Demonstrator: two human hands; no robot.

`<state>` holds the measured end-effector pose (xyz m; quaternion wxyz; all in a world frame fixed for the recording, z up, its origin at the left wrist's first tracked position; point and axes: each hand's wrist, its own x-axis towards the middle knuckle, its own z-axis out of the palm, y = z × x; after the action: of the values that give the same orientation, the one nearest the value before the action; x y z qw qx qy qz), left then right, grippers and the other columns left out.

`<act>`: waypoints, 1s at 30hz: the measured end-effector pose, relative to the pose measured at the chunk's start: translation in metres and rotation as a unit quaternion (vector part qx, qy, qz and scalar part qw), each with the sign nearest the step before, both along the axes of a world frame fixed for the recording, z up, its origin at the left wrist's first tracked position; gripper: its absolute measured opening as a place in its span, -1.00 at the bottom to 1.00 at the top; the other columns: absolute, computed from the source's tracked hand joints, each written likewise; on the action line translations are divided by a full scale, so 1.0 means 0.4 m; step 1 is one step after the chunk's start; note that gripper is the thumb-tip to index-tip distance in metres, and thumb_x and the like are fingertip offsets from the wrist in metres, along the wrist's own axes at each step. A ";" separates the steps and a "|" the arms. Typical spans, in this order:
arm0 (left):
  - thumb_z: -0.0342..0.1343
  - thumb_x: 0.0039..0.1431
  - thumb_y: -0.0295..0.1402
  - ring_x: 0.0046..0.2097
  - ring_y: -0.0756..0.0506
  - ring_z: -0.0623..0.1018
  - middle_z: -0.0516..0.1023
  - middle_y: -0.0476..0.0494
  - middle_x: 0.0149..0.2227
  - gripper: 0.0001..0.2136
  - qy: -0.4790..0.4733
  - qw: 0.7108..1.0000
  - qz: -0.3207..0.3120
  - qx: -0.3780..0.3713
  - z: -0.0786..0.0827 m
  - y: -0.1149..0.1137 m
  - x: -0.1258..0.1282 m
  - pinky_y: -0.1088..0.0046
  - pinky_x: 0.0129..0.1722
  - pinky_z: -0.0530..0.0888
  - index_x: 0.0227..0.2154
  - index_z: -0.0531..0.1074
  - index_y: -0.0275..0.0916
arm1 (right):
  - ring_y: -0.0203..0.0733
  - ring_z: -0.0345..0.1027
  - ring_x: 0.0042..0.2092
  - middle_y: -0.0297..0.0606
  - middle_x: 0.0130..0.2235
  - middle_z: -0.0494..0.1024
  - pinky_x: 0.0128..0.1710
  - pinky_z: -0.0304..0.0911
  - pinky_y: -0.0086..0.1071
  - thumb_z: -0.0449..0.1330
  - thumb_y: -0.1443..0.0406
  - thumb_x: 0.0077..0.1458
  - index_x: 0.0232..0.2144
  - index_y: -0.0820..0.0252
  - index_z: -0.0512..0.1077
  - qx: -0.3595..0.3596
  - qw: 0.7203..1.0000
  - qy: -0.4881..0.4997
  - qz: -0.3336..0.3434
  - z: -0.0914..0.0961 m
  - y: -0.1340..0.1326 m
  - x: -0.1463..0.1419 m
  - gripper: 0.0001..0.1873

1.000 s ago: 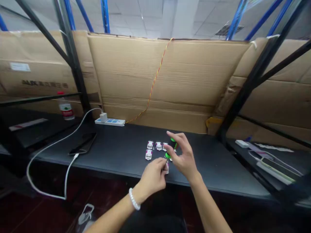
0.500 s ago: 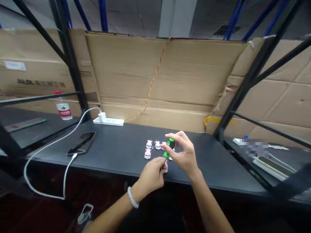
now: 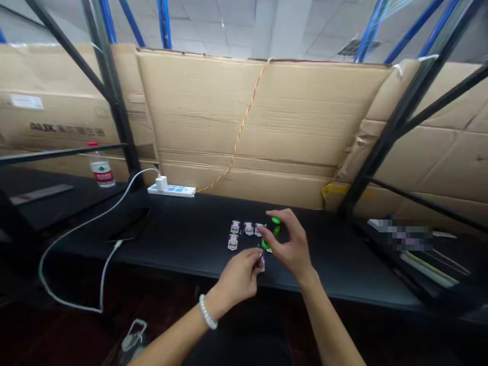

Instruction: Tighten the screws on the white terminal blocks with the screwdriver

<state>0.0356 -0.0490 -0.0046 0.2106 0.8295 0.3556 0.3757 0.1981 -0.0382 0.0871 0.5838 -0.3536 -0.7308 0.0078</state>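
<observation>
My right hand has its thumb and fingers curved around the green-and-black handle of a screwdriver, held tilted with its tip end down. Close to that lower end, my left hand is closed in a pinch on a small white-and-purple part near the table's front edge. The fingers cover much of this part, and where the tip meets it is hard to make out. Similar small parts lie just beyond the hands, one of them partly hidden behind the right hand.
A phone on a white cable lies to the left on the dark table. Behind it sits a white power strip with a plug. Cardboard walls the back. Black metal posts stand at both sides.
The screwdriver handle has shifted slightly right and looks turned, with the right hand's fingers spaced a little differently. The left hand stays almost still. The picture's brightness has changed.
</observation>
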 end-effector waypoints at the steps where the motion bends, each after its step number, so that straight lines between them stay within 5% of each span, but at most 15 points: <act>1: 0.05 0.18 -0.65 -0.12 -0.18 0.57 0.57 -0.16 -0.18 -0.80 0.000 1.000 0.002 -0.001 -0.001 0.000 0.000 0.31 -0.06 0.51 -0.30 0.39 -0.19 | -0.15 0.47 -0.22 -0.23 -0.16 0.55 -0.14 0.48 -0.22 0.35 0.19 0.28 0.08 0.04 0.54 -0.006 1.000 -0.003 0.020 -0.005 -0.001 0.001 -0.66; 5: 0.06 0.14 -0.65 -0.12 -0.20 0.57 0.58 -0.19 -0.15 -0.80 0.003 1.000 0.015 -0.001 -0.004 -0.001 0.005 0.31 -0.09 0.49 -0.31 0.38 -0.19 | -0.05 0.60 0.02 -0.07 0.18 0.57 0.09 0.52 -0.07 0.13 0.23 0.44 0.36 -0.03 0.33 -0.099 0.980 0.033 0.169 -0.020 -0.012 0.015 -0.51; 8: 0.06 0.08 -0.68 -0.22 -0.17 0.53 0.54 -0.13 -0.26 -0.77 0.007 0.999 0.040 0.004 -0.001 -0.004 0.014 0.35 -0.22 0.42 -0.38 0.31 -0.17 | -0.06 0.65 0.00 -0.11 0.15 0.62 0.05 0.56 -0.12 0.16 0.25 0.43 0.30 -0.07 0.39 -0.144 0.962 0.054 0.226 -0.021 -0.020 0.024 -0.56; 18: 0.07 0.03 -0.68 -0.29 -0.12 0.47 0.48 -0.07 -0.31 -0.75 0.004 0.998 0.061 -0.009 0.002 -0.005 0.020 0.40 -0.30 0.31 -0.41 0.24 -0.16 | -0.14 0.62 -0.13 -0.19 -0.03 0.64 -0.06 0.56 -0.22 0.25 0.24 0.37 0.18 -0.02 0.49 -0.119 0.978 0.055 0.160 -0.026 -0.014 0.020 -0.65; 27: 0.05 0.02 -0.70 -0.25 -0.13 0.49 0.51 -0.09 -0.29 -0.75 -0.006 0.999 0.051 -0.020 0.007 -0.005 0.018 0.37 -0.23 0.40 -0.41 0.31 -0.18 | -0.21 0.34 -0.37 -0.34 -0.33 0.45 -0.34 0.42 -0.29 0.43 0.17 0.21 0.01 0.02 0.59 0.023 1.000 0.006 -0.015 -0.007 -0.001 0.000 -0.67; 30: 0.07 0.09 -0.68 -0.17 -0.17 0.54 0.55 -0.15 -0.22 -0.78 -0.005 0.999 0.037 -0.008 -0.002 -0.002 0.015 0.32 -0.12 0.48 -0.36 0.36 -0.19 | -0.11 0.53 -0.19 -0.18 -0.13 0.57 -0.14 0.53 -0.18 0.27 0.18 0.34 0.20 0.03 0.48 -0.007 0.999 0.000 0.051 -0.014 -0.005 0.006 -0.59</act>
<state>0.0415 -0.0497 -0.0052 0.2046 0.8120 0.3879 0.3851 0.2003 -0.0401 0.0813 0.5805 -0.3198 -0.7476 0.0432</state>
